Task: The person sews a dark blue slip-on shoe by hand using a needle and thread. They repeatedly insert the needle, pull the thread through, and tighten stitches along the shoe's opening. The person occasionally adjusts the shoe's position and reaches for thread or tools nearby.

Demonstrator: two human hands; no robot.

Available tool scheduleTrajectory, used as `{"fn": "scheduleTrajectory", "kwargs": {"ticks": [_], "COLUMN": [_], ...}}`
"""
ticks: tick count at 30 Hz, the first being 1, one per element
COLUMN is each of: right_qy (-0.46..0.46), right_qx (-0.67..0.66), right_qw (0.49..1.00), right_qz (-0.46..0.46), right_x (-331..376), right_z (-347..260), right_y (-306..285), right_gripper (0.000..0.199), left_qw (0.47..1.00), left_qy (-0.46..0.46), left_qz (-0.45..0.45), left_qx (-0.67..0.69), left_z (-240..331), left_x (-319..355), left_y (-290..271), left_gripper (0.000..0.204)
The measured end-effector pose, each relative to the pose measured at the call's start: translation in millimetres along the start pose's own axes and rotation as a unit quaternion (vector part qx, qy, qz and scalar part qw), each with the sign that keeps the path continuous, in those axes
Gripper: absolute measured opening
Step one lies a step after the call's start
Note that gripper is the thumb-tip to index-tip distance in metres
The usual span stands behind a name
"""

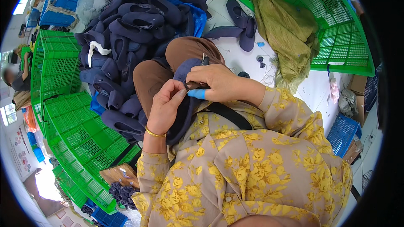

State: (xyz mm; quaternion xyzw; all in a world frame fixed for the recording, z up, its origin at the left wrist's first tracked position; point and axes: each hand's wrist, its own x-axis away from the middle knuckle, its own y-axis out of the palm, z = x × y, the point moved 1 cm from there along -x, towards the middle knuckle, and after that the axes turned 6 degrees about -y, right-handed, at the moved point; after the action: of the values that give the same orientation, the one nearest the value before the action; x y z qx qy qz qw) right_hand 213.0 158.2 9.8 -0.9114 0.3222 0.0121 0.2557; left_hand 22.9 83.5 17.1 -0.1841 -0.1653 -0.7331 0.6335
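Observation:
My left hand, with a gold bangle at the wrist, is closed in a pinch on a small dark piece. Against its fingertips sits my right hand, its fingers curled; a blue cover wraps one finger. A small dark item with a metal end sticks up past the right knuckles; its kind is unclear. Dark strip-like material shows between the hands, too hidden to name. Under them, a navy fabric piece, perhaps a shoe, lies on my lap over brown trousers.
A big heap of navy shoes lies ahead and left. Green crates stand along the left, another green crate at far right. An olive sack and loose shoes lie ahead right. A person is at far left.

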Motion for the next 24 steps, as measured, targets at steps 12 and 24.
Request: {"fn": "scheduleTrajectory", "kwargs": {"ticks": [12, 24], "right_qy": [0.227, 0.297], "right_qx": [-0.599, -0.346], "right_qw": [0.578, 0.367], "right_qz": [0.506, 0.811], "right_x": [79.4, 325.4], "right_z": [89.3, 204.5], "right_y": [-37.2, -116.4], "right_gripper": [0.009, 0.027], "left_qw": [0.969, 0.96], "left_qy": [-0.059, -0.111], "left_qz": [-0.003, -0.021], "left_qx": [0.239, 0.256], "left_z": [-6.7, -0.7], "left_x": [-0.8, -8.4], "left_y": [-16.8, -20.1], "left_gripper": [0.007, 0.007]}}
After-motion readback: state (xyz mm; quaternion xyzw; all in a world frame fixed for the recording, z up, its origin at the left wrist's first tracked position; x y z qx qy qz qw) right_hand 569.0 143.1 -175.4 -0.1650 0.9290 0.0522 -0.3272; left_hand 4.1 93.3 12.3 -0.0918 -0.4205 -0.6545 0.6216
